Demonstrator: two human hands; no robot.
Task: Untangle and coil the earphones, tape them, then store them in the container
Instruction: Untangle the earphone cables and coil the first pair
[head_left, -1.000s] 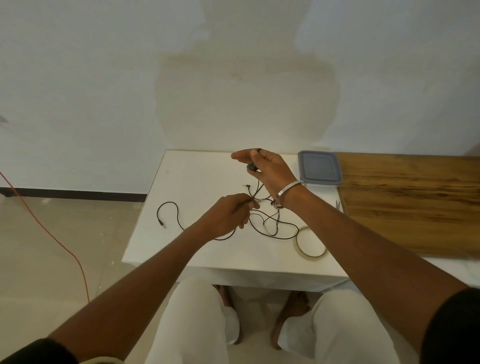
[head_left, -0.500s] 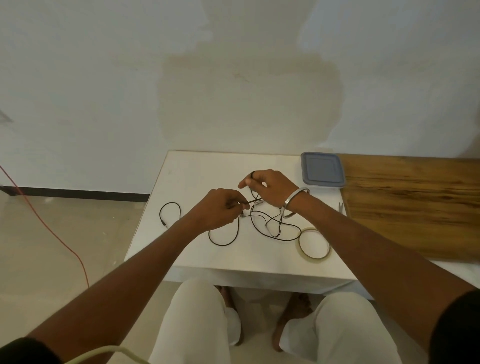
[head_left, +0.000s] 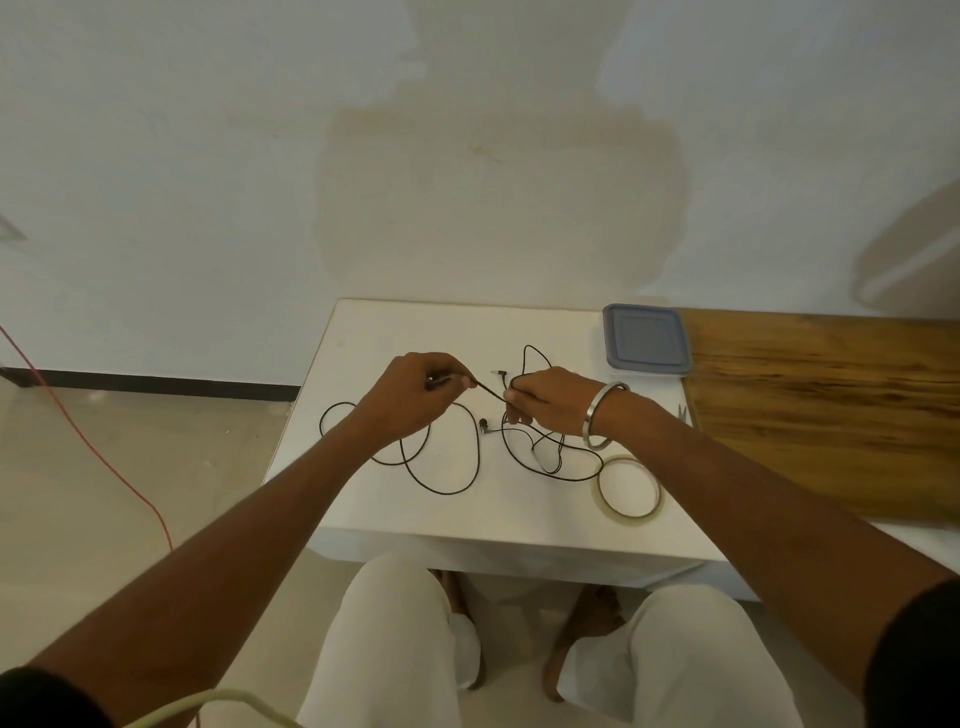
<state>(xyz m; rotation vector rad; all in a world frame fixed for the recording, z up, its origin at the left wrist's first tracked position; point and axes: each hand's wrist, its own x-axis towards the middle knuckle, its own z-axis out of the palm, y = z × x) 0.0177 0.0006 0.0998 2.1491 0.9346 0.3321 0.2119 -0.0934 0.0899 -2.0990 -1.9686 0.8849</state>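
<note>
Both hands are hovering over the middle of the white table (head_left: 363, 499). The left hand (head_left: 415, 400) and the right hand (head_left: 545, 402) are each pinching the black earphones (head_left: 447, 483), stretching a short length of cord taut between them. The remaining cord is lying in loose loops beneath. A tape roll (head_left: 629, 486) is lying near the front right corner, and the lidded container (head_left: 647, 339) is sitting at the back right corner.
</note>
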